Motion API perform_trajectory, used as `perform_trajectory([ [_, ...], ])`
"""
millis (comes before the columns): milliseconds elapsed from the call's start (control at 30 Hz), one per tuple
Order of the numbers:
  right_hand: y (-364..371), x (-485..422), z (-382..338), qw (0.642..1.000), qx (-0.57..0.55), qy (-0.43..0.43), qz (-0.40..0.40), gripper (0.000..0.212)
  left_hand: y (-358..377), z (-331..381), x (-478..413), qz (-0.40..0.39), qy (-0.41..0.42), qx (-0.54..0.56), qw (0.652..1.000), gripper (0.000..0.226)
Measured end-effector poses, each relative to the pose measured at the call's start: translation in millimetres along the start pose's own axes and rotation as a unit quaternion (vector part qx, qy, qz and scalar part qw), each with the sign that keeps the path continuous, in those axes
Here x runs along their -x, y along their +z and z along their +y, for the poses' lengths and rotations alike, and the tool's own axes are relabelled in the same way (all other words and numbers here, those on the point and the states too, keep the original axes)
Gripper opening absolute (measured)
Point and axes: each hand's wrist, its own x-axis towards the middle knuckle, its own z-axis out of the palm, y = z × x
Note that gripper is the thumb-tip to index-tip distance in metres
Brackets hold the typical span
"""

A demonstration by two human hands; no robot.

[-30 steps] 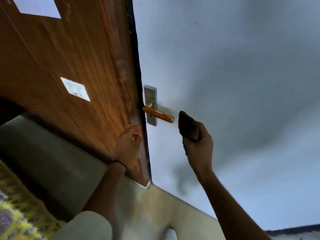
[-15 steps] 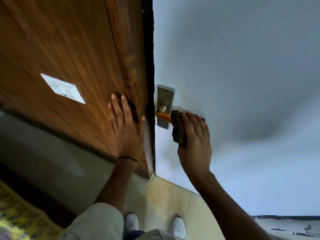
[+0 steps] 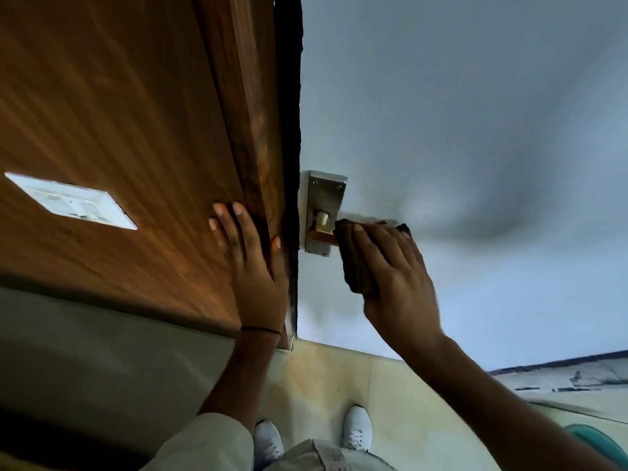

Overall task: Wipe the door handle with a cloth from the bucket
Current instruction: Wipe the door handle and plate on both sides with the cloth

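Observation:
A grey-white door (image 3: 458, 113) carries a steel backplate (image 3: 321, 198) with an orange-brown lever handle (image 3: 323, 236). Only the lever's inner stub shows. My right hand (image 3: 397, 277) is wrapped over the rest of the lever with a dark brown cloth (image 3: 355, 263) pressed between palm and handle. My left hand (image 3: 253, 266) lies flat, fingers spread, against the wooden door frame (image 3: 258, 137) just left of the door's edge, holding nothing. At the bottom right corner a teal rim (image 3: 593, 440) shows, which may be the bucket.
A wood-panelled wall (image 3: 119, 113) with a white switch plate (image 3: 71, 200) fills the left. My two white shoes (image 3: 268, 440) stand on the pale tiled floor (image 3: 390, 402) right in front of the door.
My right hand brought the cloth from below the lever's tip onto the lever and now covers it. My left hand rose up the frame and flattened. The view tipped downward.

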Motion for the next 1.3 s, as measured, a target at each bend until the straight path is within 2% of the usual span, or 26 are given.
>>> perform_trajectory([
  [167,25.8,-26.7,-49.3,1.000,-0.009,-0.006,0.007,0.053,-2.6,-1.2,1.0,-0.014,0.009,0.023,1.000,0.074],
  [267,20.1,-17.5,-35.4,1.000,0.000,-0.026,-0.005,0.056,-4.9,-4.7,0.7,-0.018,0.015,0.020,1.000,0.076],
  [400,5.9,-0.1,-7.9,1.000,-0.013,-0.001,0.008,0.061,-4.2,-3.8,0.6,-0.014,0.010,0.029,0.999,0.075],
  [500,15.8,-16.2,-27.1,1.000,-0.018,0.008,0.014,0.058,-3.2,0.3,1.7,-0.008,0.007,0.036,0.999,0.073],
  [633,28.2,-32.8,-60.7,1.000,0.013,-0.009,-0.027,0.053,-5.7,4.3,1.3,-0.007,0.009,0.049,0.999,0.070],
  [733,17.7,-27.3,-49.0,1.000,0.000,-0.014,-0.027,0.053,-6.8,2.6,1.4,-0.005,0.006,0.053,0.999,0.070],
  [900,6.2,-24.3,-28.4,0.999,-0.006,0.037,-0.002,0.049,-4.0,5.1,1.8,0.002,-0.010,0.052,0.999,0.070],
  [1067,8.9,-50.4,-55.2,0.998,-0.029,0.040,-0.034,0.057,-3.6,9.2,1.6,0.004,-0.020,0.058,0.998,0.070],
  [1167,0.2,-41.0,-26.2,0.998,-0.032,0.024,-0.057,0.047,-3.6,7.6,1.6,-0.003,-0.030,0.053,0.998,0.071],
  [1300,-6.0,-37.6,-12.2,0.996,-0.017,0.046,-0.068,0.048,-1.4,10.3,1.5,0.003,-0.042,0.053,0.998,0.070],
])
